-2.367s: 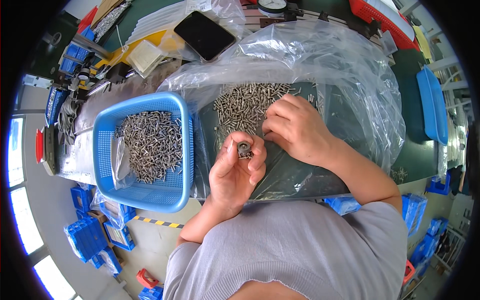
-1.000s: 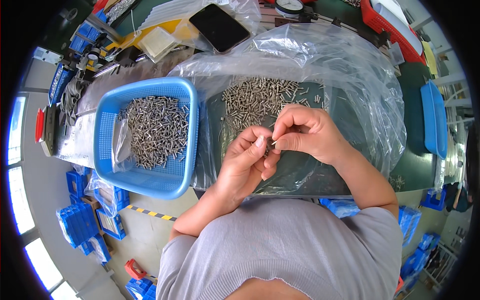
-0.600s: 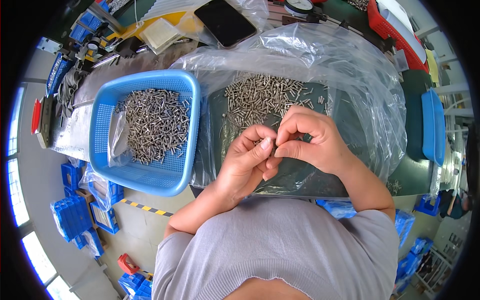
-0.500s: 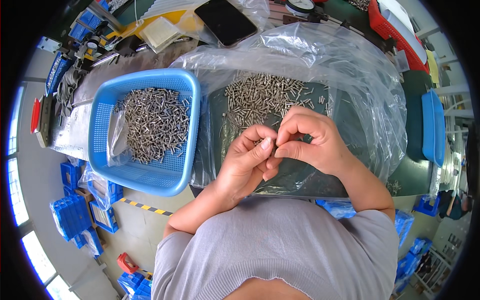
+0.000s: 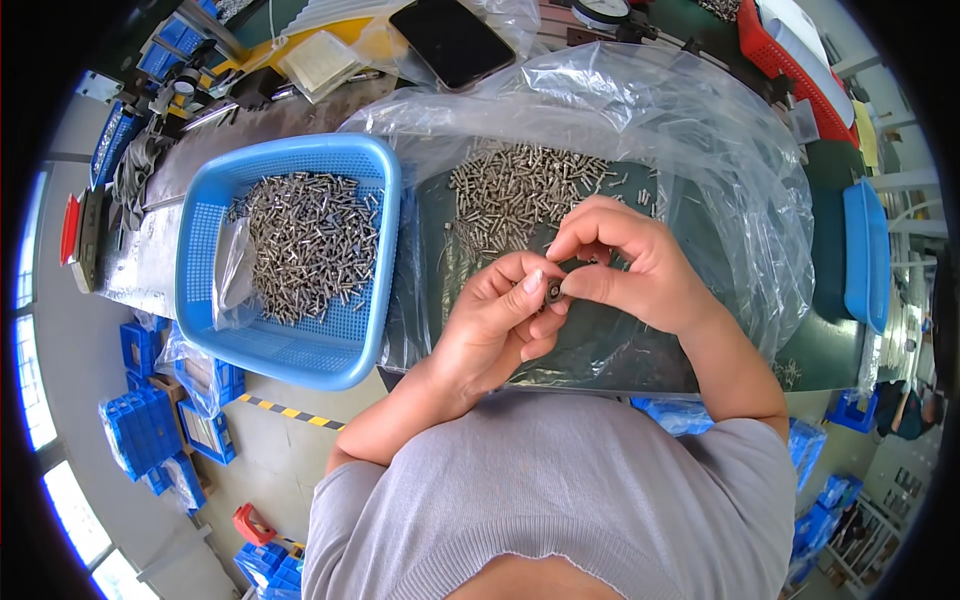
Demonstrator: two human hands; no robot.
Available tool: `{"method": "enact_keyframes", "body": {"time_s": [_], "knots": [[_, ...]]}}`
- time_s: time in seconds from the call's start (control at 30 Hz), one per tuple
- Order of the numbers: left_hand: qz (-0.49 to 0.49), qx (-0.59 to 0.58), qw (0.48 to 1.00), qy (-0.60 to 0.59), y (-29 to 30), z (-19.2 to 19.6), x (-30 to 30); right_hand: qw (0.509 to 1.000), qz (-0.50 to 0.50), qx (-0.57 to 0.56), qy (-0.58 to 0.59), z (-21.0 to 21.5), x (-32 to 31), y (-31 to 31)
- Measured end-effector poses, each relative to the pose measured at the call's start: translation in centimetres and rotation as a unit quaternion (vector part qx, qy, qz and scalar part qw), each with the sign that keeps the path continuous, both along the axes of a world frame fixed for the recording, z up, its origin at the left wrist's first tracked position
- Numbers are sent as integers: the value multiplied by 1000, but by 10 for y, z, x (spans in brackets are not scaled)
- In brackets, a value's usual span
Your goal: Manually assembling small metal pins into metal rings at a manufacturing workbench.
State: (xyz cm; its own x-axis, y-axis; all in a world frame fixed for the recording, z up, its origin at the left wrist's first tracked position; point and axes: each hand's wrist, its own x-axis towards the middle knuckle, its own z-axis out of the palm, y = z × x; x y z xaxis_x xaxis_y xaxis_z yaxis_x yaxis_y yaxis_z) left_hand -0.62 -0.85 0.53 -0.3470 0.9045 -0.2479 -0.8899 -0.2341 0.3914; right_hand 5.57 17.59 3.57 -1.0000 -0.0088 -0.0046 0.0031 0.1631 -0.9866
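Both hands meet over the plastic-covered table. My left hand (image 5: 500,318) is closed, its thumb and fingers pinching a small round metal part (image 5: 554,291) with a dark hole in its end. My right hand (image 5: 632,265) is curled, with its thumb tip at that same part; small dark bits show under its bent fingers, too small to name. Just beyond the hands lies a loose pile of small metal pins (image 5: 515,190) on clear plastic. To the left, a blue basket (image 5: 388,250) holds a heap of similar small metal pins (image 5: 310,250) and a piece of clear plastic.
A crumpled clear plastic bag (image 5: 690,110) spreads behind and right of the pile. At the back are a black phone (image 5: 452,42), a dial gauge (image 5: 600,10) and a red basket (image 5: 790,75). A blue tray (image 5: 867,255) stands at the right edge. Blue crates (image 5: 150,430) sit on the floor.
My right hand has shifted slightly up and its fingers have lifted off a little. The small metal part in my left fingertips now shows its end.
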Motion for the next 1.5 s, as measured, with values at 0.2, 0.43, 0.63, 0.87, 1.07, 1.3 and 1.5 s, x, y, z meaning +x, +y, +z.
{"method": "enact_keyframes", "body": {"time_s": [0.2, 0.43, 0.63, 0.87, 1.07, 1.3, 1.5], "knots": [[-10, 13, 1000, 21, -2, -5, -1, 958, -2, 192, 212, 4, -3, -9], [51, 9, 999, 12, -2, -5, 2, 956, -37, 199, 214, 5, -1, -9], [71, 76, 994, -30, -5, -9, -1, 938, -109, 279, 175, -11, -7, 0], [71, 64, 995, 13, -1, -4, -1, 880, -77, 430, 189, -18, -8, -7], [67, 42, 996, 32, 0, -3, 1, 904, -73, 381, 181, -17, -7, -2], [61, 18, 998, 26, -1, -2, 2, 995, -19, -100, -5, 1, 1, -4], [58, 12, 998, 29, 0, -2, 2, 1000, -12, -7, 12, 4, 3, -9]]}}
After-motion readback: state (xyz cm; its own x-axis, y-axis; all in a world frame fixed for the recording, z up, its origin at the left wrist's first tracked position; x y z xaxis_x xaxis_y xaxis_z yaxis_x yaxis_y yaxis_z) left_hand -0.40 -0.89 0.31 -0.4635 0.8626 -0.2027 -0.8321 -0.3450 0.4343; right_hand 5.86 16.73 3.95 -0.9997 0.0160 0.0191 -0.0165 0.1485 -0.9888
